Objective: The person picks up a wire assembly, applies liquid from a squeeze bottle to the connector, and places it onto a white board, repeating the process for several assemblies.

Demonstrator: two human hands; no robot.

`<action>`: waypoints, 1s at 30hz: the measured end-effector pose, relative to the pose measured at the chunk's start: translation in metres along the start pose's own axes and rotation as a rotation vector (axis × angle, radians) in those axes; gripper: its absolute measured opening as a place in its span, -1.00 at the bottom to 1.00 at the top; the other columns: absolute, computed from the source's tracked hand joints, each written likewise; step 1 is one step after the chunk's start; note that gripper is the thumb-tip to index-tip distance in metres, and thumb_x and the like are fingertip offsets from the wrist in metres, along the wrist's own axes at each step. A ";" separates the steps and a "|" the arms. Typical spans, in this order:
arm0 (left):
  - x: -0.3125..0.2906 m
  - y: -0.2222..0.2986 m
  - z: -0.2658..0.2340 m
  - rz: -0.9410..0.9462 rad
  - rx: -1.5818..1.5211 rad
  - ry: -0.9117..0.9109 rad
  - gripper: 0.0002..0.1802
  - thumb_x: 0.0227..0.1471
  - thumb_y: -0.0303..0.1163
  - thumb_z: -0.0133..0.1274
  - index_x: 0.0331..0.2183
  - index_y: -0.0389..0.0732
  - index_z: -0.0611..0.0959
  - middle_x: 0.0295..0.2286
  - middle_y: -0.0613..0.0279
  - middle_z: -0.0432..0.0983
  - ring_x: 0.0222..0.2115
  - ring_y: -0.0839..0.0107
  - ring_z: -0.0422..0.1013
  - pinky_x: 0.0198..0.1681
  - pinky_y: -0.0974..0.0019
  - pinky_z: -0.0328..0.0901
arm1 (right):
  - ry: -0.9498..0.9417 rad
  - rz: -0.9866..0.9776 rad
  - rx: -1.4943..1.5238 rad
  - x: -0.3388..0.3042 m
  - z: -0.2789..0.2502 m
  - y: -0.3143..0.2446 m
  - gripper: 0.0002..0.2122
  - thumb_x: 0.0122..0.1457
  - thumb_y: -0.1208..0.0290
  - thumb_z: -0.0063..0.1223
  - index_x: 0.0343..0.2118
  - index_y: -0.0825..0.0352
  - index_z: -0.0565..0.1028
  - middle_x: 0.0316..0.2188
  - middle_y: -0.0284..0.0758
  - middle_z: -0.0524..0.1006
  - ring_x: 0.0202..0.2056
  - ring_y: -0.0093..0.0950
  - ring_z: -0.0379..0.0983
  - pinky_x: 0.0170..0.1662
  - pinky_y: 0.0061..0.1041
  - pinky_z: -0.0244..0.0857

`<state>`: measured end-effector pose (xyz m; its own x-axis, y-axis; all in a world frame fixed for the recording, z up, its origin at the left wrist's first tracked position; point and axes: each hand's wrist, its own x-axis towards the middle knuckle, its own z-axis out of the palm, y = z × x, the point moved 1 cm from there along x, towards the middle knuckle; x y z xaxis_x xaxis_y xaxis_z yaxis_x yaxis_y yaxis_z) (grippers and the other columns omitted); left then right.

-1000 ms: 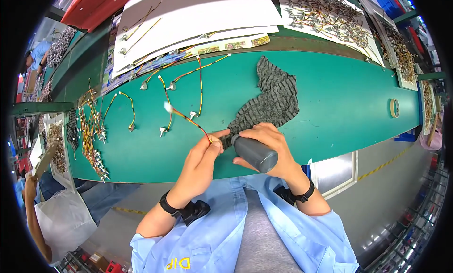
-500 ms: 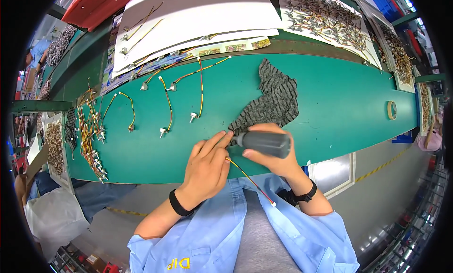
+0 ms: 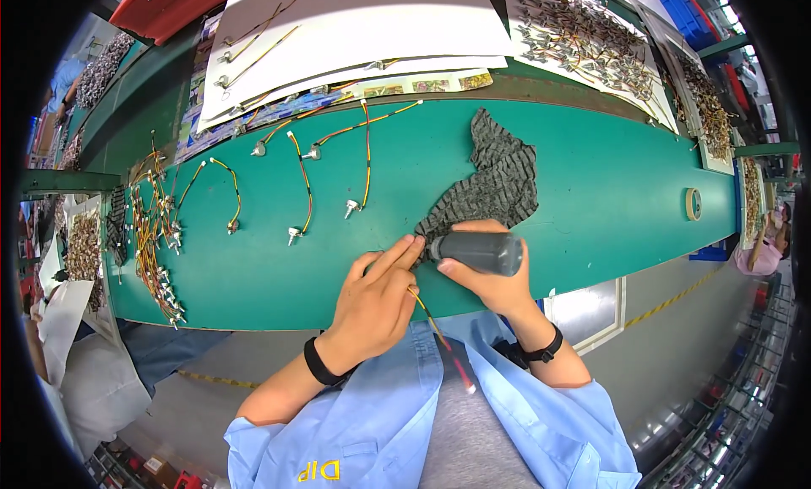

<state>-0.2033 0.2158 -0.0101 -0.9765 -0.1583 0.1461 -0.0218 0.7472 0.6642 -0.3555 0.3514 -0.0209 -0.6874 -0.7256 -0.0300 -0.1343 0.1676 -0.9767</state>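
Note:
My right hand (image 3: 500, 279) is wrapped round a dark grey squeeze bottle (image 3: 481, 251), which lies almost level with its nozzle end toward my left fingertips. My left hand (image 3: 376, 303) is closed, and a thin red, yellow and black wire lead (image 3: 439, 333) comes out from under its fingers. The lead's white-plugged end hangs over my shirt front; whatever is on its other end is hidden by the fingers. A crumpled dark grey striped cloth (image 3: 490, 185) lies on the green table, its narrow end touching my left fingertips beside the bottle's tip.
Left of my hands lie several wired potentiometers (image 3: 294, 234) and a tangled bunch of them (image 3: 156, 261). White sheets (image 3: 363, 24) lie beyond the table's far edge, one heaped with wired parts (image 3: 583, 41). A tape roll (image 3: 693, 203) sits at the right.
The wire lead's plugged end has swung left and down, blurred by motion. Both hands stay together at the cloth's narrow end, and the bottle has barely shifted. The whole view has moved slightly.

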 end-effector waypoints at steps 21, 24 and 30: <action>0.064 0.000 -0.010 -0.249 -0.362 0.269 -0.66 0.12 -0.56 -0.06 -0.04 -0.31 0.51 -0.34 -0.01 0.44 -0.32 0.16 0.43 -0.19 0.28 0.31 | 0.034 -0.101 0.882 0.037 0.011 -0.029 -0.36 -0.06 -0.01 0.34 -0.10 0.40 0.33 -0.41 -0.30 0.45 -0.46 -0.46 0.48 0.29 -0.03 -0.02; 0.065 -0.008 -0.010 -0.177 -0.361 0.386 -0.64 0.01 -0.62 0.04 -0.08 -0.37 0.53 -0.28 0.02 0.45 -0.30 0.15 0.45 -0.20 0.27 0.34 | 0.045 -0.093 0.816 0.041 0.012 -0.027 -0.36 -0.03 0.01 0.32 -0.07 0.40 0.29 -0.44 -0.30 0.46 -0.48 -0.46 0.47 0.28 -0.06 0.01; 0.072 -0.014 -0.022 -0.051 -0.261 0.396 -0.67 -0.09 -0.66 0.15 -0.18 -0.40 0.57 -0.29 0.04 0.46 -0.37 0.24 0.49 -0.28 0.32 0.37 | -0.051 -0.120 0.789 0.056 0.011 -0.033 -0.39 0.00 0.04 0.29 -0.07 0.40 0.29 -0.45 -0.27 0.47 -0.51 -0.49 0.45 -0.03 -0.31 0.36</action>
<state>-0.2691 0.1799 0.0073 -0.8175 -0.4627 0.3429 0.0362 0.5529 0.8324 -0.3816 0.2980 0.0072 -0.6643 -0.7416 0.0939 0.3520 -0.4212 -0.8359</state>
